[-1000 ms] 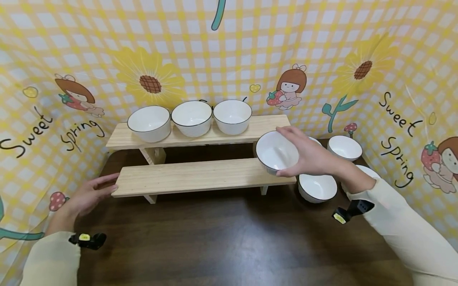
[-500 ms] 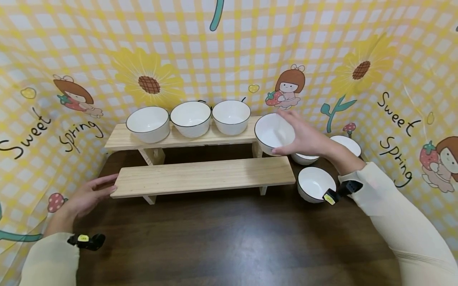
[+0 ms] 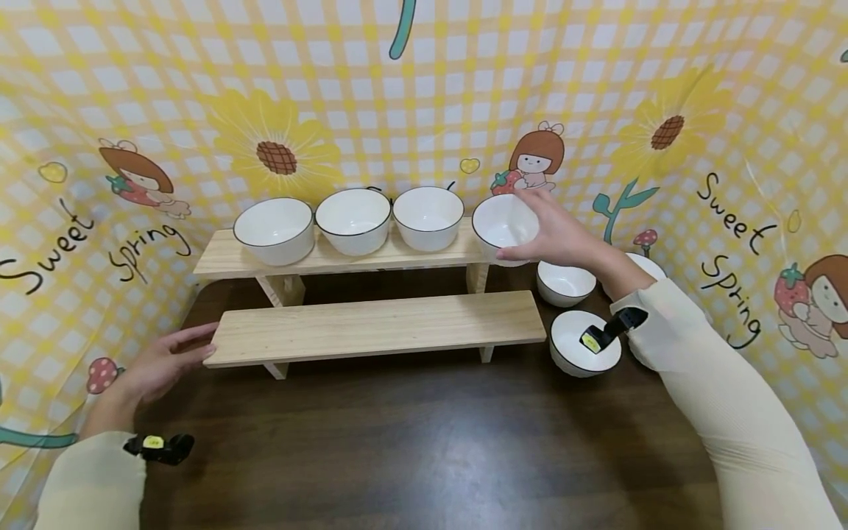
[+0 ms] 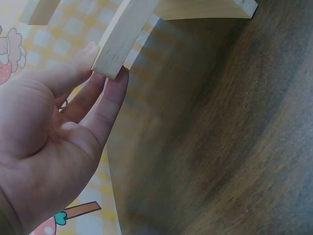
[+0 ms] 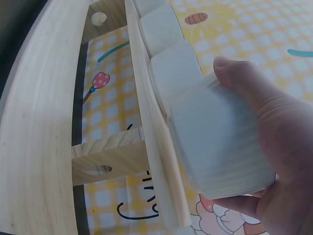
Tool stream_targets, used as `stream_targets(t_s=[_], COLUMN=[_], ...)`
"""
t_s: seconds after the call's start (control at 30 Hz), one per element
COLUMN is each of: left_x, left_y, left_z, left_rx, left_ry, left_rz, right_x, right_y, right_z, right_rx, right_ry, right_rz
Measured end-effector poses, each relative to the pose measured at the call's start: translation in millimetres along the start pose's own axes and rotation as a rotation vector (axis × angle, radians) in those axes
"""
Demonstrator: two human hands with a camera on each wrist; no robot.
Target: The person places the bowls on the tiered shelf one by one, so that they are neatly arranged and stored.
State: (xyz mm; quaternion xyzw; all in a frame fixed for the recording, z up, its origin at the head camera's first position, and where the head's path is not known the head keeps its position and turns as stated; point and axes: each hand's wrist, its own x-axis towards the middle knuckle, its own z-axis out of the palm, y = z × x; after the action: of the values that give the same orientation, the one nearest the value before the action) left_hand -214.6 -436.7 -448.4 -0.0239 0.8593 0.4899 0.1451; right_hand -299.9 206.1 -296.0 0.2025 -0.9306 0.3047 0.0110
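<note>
My right hand (image 3: 559,232) grips a white bowl (image 3: 497,230) with a dark rim, thumb on its near side and fingers at the far side. The bowl overlaps the right end of the upper shelf (image 3: 331,254); in the right wrist view its ribbed outer wall (image 5: 220,137) shows right at the board's edge. Three like bowls stand in a row to its left, the nearest being a white bowl (image 3: 428,219). At the lower shelf's left end, my left hand (image 3: 159,368) pinches the wooden board (image 4: 117,49) between thumb and fingers.
Beside the rack, a small bowl (image 3: 565,283), another bowl (image 3: 583,344) and a further bowl (image 3: 645,265) stand on the dark table (image 3: 371,442), with one more partly behind the right sleeve. A patterned cloth (image 3: 430,96) hangs around the back and sides.
My right hand has carried the bowl away from the lower shelf, up and back to the upper shelf's right end, beside the row. My left hand has stayed at the board's end.
</note>
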Motion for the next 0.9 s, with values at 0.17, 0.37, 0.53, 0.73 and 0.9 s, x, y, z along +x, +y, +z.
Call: stream_targets(t_s=[0.17, 0.37, 0.53, 0.73, 0.9], left_x=[1.4, 2.7, 2.3, 2.5, 1.9], left_y=[0.0, 1.2, -0.4, -2.6, -3.7], left_z=[-0.4, -1.2, -1.6, -0.5, -0.4], left_rx=[-0.016, -0.020, -0.024, -0.014, -0.017], left_ry=[-0.011, -0.004, 0.005, 0.003, 0.004], left_rz=[-0.013, -0.014, -0.008, -0.004, -0.015], right_x=[8.8, 15.0, 21.4, 28.1, 31.4], right_y=[4.7, 9.1, 12.2, 16.8, 15.9], right_z=[0.5, 0.8, 3.1, 7.0, 10.1], right_rx=[0.011, 0.010, 0.012, 0.014, 0.036], right_ry=[-0.005, -0.003, 0.031, 0.053, 0.059], right_rz=[0.028, 0.047, 0.048, 0.053, 0.052])
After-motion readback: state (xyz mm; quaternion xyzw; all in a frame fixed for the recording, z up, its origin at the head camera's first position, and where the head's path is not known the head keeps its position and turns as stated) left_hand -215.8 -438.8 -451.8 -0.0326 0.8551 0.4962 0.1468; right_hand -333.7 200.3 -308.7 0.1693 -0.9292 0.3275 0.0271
